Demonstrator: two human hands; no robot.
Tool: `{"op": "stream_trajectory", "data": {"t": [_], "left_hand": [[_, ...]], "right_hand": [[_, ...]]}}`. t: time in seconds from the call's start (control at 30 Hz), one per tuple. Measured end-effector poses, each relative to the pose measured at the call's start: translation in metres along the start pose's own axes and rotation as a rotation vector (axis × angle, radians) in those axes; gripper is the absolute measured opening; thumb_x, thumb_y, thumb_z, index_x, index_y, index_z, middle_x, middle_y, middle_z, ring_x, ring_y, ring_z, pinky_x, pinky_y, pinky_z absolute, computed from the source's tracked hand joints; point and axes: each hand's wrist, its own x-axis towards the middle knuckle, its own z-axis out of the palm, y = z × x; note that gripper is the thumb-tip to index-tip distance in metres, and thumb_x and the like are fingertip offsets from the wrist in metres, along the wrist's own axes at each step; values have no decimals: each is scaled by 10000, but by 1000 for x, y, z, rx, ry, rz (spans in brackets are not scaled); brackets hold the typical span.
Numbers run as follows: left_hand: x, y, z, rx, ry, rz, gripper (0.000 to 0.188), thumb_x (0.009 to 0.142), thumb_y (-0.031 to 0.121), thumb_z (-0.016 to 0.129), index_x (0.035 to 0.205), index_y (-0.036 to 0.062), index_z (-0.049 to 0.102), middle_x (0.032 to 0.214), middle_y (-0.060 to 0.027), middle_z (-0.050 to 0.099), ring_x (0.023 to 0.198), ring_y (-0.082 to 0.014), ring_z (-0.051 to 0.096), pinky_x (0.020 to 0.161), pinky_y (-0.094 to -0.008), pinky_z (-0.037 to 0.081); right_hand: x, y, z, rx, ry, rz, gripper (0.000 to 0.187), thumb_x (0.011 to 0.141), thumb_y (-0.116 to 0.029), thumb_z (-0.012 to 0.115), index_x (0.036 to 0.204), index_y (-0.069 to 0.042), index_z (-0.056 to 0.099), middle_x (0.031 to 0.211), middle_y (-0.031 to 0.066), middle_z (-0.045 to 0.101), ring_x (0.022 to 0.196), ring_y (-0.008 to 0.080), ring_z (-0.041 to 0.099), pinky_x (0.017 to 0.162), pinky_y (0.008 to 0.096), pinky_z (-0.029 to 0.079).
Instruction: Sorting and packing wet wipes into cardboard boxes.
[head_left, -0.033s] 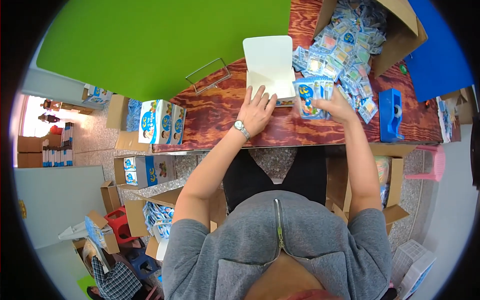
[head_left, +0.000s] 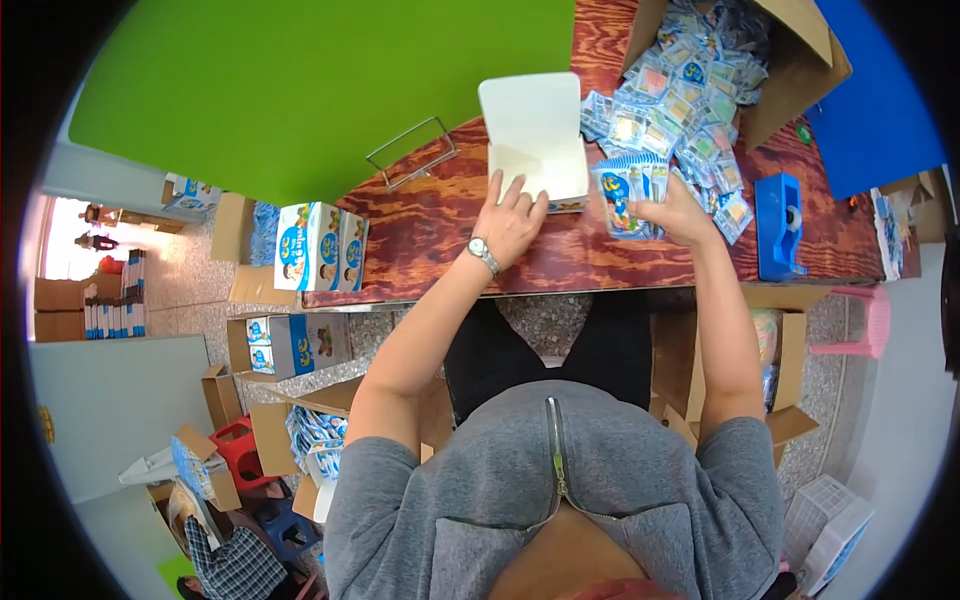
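Note:
A small carton [head_left: 531, 105] stands on the table with its white lid raised; its white inside shows, and a strip of printed outer wall is seen at the near side. My left hand [head_left: 513, 222] is hooked over the carton's near rim, fingers apart inside it and thumb hidden. Just right of the carton, my right hand [head_left: 676, 212] grips a fanned stack of small blue-and-white packets [head_left: 615, 205], with the thumb on top. Beyond that hand spreads a heap of loose clear packets [head_left: 690, 110], spilling from a tipped cardboard box [head_left: 795, 110].
A blue tape dispenser [head_left: 778, 230] stands at the right of the red-brown table [head_left: 430, 260]. Printed cartons [head_left: 320, 248] sit at the left edge, near a wire stand [head_left: 412, 155]. Open boxes [head_left: 310, 440] flank my legs. Another person [head_left: 240, 565] is at lower left.
The fingers of my left hand bend a little more into the carton. The packets in my right hand look slightly more fanned. The whole view has shifted a little.

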Motion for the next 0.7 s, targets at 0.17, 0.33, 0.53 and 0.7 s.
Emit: {"op": "stream_trajectory", "data": {"t": [0.17,0.33,0.53,0.7], "left_hand": [[-16,-7,2,91,-119,-117,407,872,115,535,1278,92,552,821,-33,645,780,-217,674,1052,-614,365],[-56,-32,-15,211,-182,-238,386,865,101,544,1248,123,583,811,-10,627,752,-183,658,1011,-537,420],[-86,-44,-24,195,-93,-390,437,838,61,604,1274,81,591,996,-71,646,924,-263,632,989,-539,437],[-40,22,-36,-404,286,-274,353,829,43,675,1181,23,650,1105,-126,660,1016,-312,642,888,-395,533]], "right_hand": [[4,51,-22,-1072,148,172,835,726,-287,752,1456,-148,371,1257,249,596,1072,413,638,899,466,529],[-4,73,-16,-1185,195,-9,920,773,-362,765,1539,-187,288,1411,294,464,1199,443,570,985,468,495],[-14,75,-52,-696,391,113,503,865,-309,705,1263,-20,598,1129,246,670,1019,388,661,873,457,513],[0,80,-34,-937,317,-78,556,816,-338,752,1229,5,608,1108,250,666,1011,403,646,882,467,502]]}}
